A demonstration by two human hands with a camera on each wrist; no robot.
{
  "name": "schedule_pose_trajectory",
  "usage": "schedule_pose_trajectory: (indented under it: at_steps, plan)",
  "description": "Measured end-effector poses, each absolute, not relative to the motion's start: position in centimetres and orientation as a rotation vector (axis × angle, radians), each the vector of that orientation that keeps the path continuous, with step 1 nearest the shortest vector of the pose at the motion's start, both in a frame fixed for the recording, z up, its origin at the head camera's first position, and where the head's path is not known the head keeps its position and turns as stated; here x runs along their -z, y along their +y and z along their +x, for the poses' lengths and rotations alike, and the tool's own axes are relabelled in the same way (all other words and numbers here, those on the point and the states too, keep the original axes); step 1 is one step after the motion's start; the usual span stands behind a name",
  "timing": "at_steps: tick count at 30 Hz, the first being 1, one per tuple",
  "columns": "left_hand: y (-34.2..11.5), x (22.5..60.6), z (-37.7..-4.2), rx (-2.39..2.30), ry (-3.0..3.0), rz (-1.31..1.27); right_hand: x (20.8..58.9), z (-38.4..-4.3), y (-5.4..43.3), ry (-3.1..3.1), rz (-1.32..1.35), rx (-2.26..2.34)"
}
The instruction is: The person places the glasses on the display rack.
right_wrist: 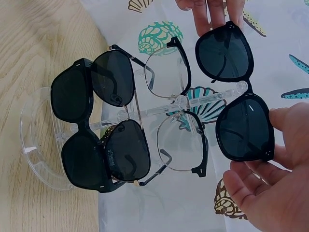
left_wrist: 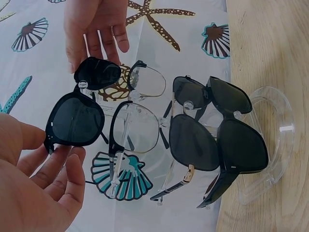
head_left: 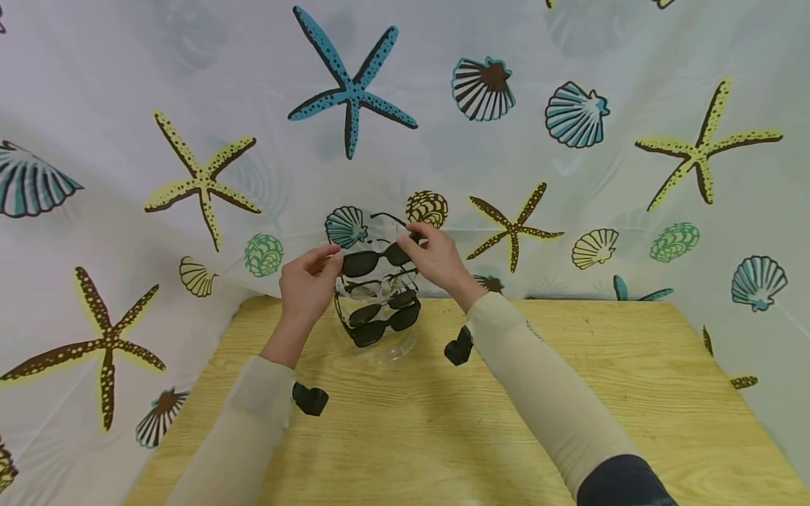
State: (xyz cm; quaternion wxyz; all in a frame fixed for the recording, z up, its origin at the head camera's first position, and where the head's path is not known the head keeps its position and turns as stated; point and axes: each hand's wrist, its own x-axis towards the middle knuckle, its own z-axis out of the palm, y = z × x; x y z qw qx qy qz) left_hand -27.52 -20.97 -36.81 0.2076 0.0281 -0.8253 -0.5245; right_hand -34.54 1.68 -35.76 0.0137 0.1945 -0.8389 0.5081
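Note:
My left hand (head_left: pixel 306 284) and right hand (head_left: pixel 436 260) hold a pair of black sunglasses (head_left: pixel 362 263) between them, one at each outer end, at the top of a clear plastic eyewear stand (left_wrist: pixel 286 128). In the left wrist view, my left thumb and fingers pinch the frame's corner by the hinge. My right thumb and fingers are at the other corner in the right wrist view. The bridge overlaps the stand's top peg there. Below sit half-rim glasses with clear lenses (right_wrist: pixel 181 140), thin-framed sunglasses (right_wrist: pixel 126 150) and thick black sunglasses (right_wrist: pixel 77 159).
The stand's curved base rests on a light wooden table (head_left: pixel 506 407), near its back edge. Behind hangs a white cloth (head_left: pixel 405 161) printed with starfish and shells. Small black devices are fixed at both wrists.

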Motion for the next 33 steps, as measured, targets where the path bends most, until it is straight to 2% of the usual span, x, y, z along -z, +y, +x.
schedule_pose_trajectory:
  at_steps: [33]
  plan:
    - [-21.19, 36.94, -27.17, 1.441, -2.295, 0.022, 35.71, -34.51, 1.66, -2.620, 0.619, -1.570]
